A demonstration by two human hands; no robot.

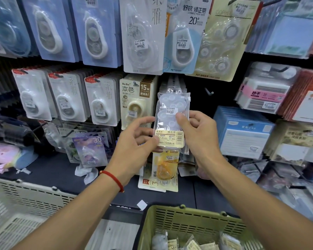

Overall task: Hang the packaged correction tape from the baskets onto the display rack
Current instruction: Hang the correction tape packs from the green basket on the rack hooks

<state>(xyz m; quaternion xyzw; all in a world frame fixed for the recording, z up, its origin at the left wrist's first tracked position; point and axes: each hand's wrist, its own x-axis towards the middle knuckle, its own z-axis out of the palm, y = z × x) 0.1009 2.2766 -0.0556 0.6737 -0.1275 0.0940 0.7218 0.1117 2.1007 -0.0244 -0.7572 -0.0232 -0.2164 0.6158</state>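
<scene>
While both hands work at chest height before a stationery wall, the fingers grip one clear packet of correction tape from either side. The left hand pinches the packet's lower left edge, thumb pressed on the yellow label card; the right hand curls around the right edge, its thumb lying across the clear front. Held upright like this, with the hang hole at the top, the packet looks lined up for threading onto a hook; two hands probably steady the floppy plastic. The packet's top sits against a dark gap in the display rack, just right of a beige pack marked 15M, and a bare hook juts out just to the right of it. Whether the hole is already on a peg cannot be told.

A red string bracelet circles the left wrist. Around the hands hang rows of blister-packed correction tapes, with sticky-note pads to the right.

Below the forearms, an olive-green basket sits at bottom centre and holds several more clear packets with yellow cards, waiting to be hung. A cream basket stands at the lower left; only its slotted wall and base show, and any contents cannot be seen from this angle.
</scene>
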